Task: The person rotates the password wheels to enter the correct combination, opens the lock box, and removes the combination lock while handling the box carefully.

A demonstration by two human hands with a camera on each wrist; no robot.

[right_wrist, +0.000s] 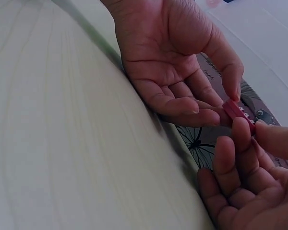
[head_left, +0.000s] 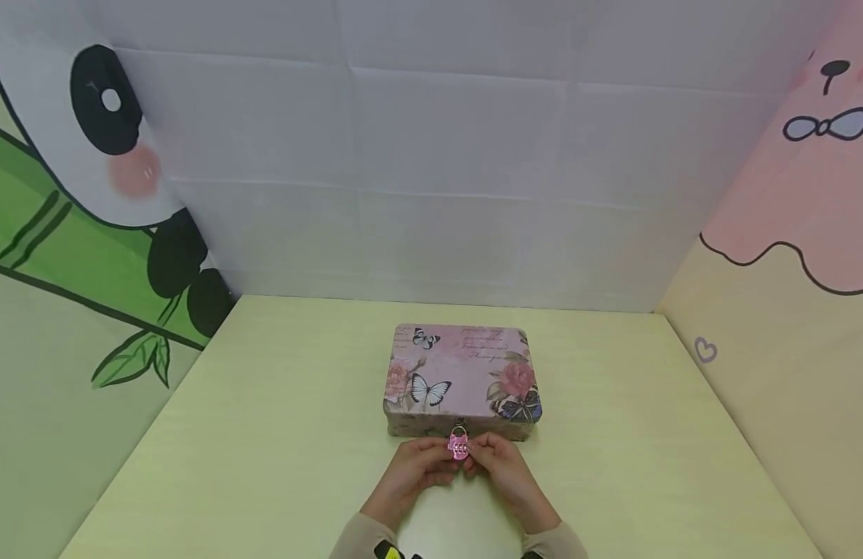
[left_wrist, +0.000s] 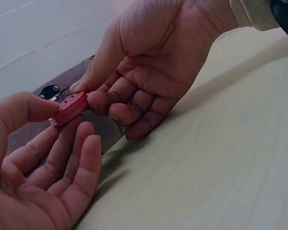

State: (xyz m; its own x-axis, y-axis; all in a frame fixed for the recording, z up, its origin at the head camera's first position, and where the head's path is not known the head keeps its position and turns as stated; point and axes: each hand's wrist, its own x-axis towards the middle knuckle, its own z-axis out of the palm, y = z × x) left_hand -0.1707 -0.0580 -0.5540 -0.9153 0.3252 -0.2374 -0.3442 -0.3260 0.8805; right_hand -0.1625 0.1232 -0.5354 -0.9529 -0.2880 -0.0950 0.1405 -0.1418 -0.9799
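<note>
Left wall [head_left: 47, 411], panda print, bounds the table [head_left: 264, 435] on its left edge. Wide stretch of pale tabletop from there to the box, so plenty of side room. Floral tin box [head_left: 459, 373] about mid-table, lid down, front face toward the person, well apart from both side edges. Back wall [head_left: 445, 140] meets the table's far edge; only a strip of tabletop shows between it and the box. Right of box, another wide stretch of tabletop, out to the right wall [head_left: 725, 341] with pink cartoon print. Tight spot is the box front: both hands sit right at it.

Left hand [head_left: 419, 468]: comes in from lower left, palm turned up, thumb on top and fingers bent underneath, pinching one end of the padlock. Pink combination padlock [head_left: 459, 446] is between the hands, just in front of the box's front side, number wheels facing up, shackle toward the metal latch [left_wrist: 50, 91]. Can't tell if shackle is threaded through. Right hand [head_left: 504, 470]: mirrors it from lower right, thumb and index pinch the other end, remaining fingers loosely curled. Beige sleeves at both wrists.
</note>
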